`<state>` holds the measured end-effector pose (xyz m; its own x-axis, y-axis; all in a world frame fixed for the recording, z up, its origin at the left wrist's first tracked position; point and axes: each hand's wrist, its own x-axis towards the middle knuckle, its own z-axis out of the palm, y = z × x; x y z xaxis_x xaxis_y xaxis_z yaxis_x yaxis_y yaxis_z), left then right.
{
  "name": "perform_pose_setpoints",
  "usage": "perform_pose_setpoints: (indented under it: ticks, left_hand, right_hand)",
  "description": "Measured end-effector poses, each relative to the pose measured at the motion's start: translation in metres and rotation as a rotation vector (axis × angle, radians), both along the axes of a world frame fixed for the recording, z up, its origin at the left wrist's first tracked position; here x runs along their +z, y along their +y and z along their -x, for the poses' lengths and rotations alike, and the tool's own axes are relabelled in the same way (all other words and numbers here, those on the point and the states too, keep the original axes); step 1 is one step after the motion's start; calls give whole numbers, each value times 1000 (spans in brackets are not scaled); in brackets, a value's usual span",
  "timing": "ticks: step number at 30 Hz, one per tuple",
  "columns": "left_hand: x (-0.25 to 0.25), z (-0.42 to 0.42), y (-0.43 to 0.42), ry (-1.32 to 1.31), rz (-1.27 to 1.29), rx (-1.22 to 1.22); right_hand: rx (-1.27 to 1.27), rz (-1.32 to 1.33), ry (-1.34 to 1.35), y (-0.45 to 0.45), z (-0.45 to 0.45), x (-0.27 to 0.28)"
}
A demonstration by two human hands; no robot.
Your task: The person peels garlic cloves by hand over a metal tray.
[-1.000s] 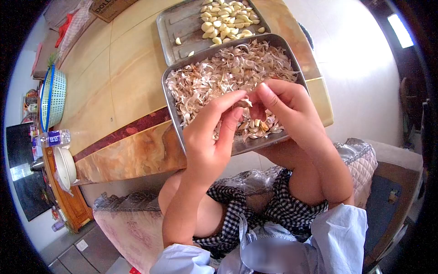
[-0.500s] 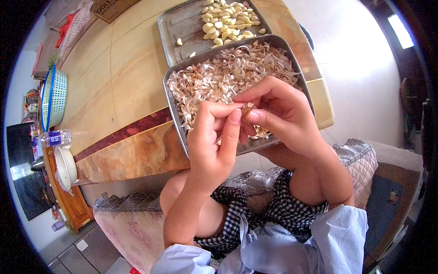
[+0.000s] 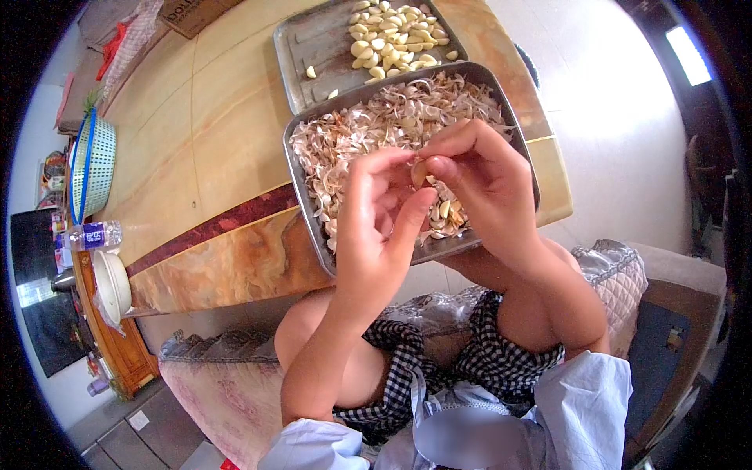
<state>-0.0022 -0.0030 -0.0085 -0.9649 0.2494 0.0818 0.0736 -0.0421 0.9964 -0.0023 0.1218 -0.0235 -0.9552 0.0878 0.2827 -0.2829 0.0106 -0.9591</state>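
Over a metal tray [image 3: 309, 227] heaped with papery garlic skins [image 3: 345, 141], both hands meet around one garlic clove [image 3: 421, 173]. My right hand [image 3: 489, 184] pinches the clove between its thumb and bent forefinger. My left hand [image 3: 372, 223] has its curled fingertips against the clove's other side, with its thumb held a little lower and apart. Part of the clove is hidden by the fingers. A few cloves [image 3: 445, 208] lie among the skins under my right hand. Behind, a second metal tray [image 3: 313, 51] holds many peeled garlic cloves [image 3: 392, 35].
Both trays rest on a marble-patterned table [image 3: 227, 157]. At its left end are a plastic bottle [image 3: 94, 235], white bowls [image 3: 113, 282] and a green basket with a blue rim [image 3: 94, 168]. A cardboard box [image 3: 188, 14] stands at the back. My knees are under the near edge.
Both hands have risen slightly away from me, and my left thumb has moved off the forefinger. More of the clove shows, and the cloves among the skins have come into view.
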Motion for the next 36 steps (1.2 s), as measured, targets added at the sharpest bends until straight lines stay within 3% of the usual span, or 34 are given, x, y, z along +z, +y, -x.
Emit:
perform_pose_setpoints:
  ticks: [2, 4, 6, 12, 15, 17, 20, 22, 24, 30, 36]
  left_hand:
    - [-8, 2, -1, -56, -79, -24]
    - [-11, 5, -3, 8, 17, -3]
    - [-10, 5, -4, 13, 9, 9]
    - [-8, 3, -11, 104, 60, -51]
    - [0, 1, -13, 56, 74, -88]
    - [4, -1, -14, -85, -33, -142]
    - [0, -1, -13, -140, -260, -202]
    - [2, 2, -14, -145, -270, -202]
    - [7, 3, -14, -148, -279, -201]
    - [12, 2, -14, -137, -210, -123]
    - [10, 1, -21, -172, -355, -257]
  right_hand:
    - [-46, -131, 23, -3, 1, -1]
    - [-92, -260, 47, -4, 2, -2]
    - [-125, -638, 248, -3, 3, -5]
    - [-35, -574, 273, -1, -4, -1]
    - [-10, -433, 83, 2, -6, 3]
    - [109, -257, -122, 9, -1, 6]
    - [66, -241, -149, 14, 10, 1]
    - [12, -302, -99, 14, 13, 0]
    - [-180, -509, 234, 15, 15, 2]
    - [-76, -358, 428, 13, -3, 18]
    - [-90, -352, 510, 4, -4, 12]
